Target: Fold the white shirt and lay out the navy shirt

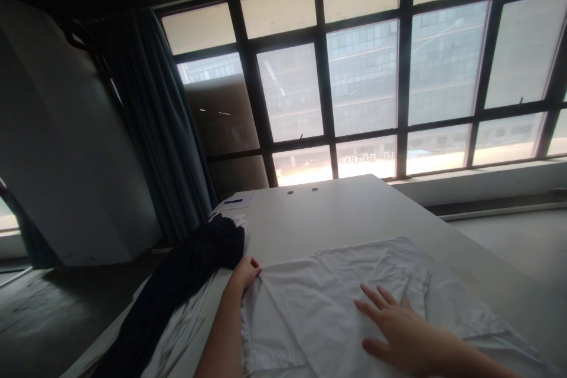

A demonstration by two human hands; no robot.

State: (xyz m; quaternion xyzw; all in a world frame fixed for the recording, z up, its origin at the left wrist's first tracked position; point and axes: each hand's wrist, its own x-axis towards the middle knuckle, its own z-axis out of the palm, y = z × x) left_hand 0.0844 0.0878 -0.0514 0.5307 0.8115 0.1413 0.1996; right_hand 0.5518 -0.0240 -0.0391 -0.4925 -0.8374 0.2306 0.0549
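Note:
A white garment (328, 313) lies spread over the near part of the white table, with creases and folds running across it. What looks like a small button shows near its lower left edge; I cannot tell which kind of garment it is. My left hand (248, 271) pinches its upper left corner between thumb and fingers. Fingers spread, my right hand (394, 325) is over the garment's right half, palm down. Whether that palm presses on the cloth or hovers just above it is hard to tell. Close to my left hand lies a dark piece of clothing (195, 269).
The white table (328, 212) reaches toward the windows (363, 77), with two round inserts near its far edge. Under the dark clothing lie more pale fabrics (183, 319). A pen (233, 201) rests on paper at the far left corner. A dark curtain (155, 118) hangs beyond.

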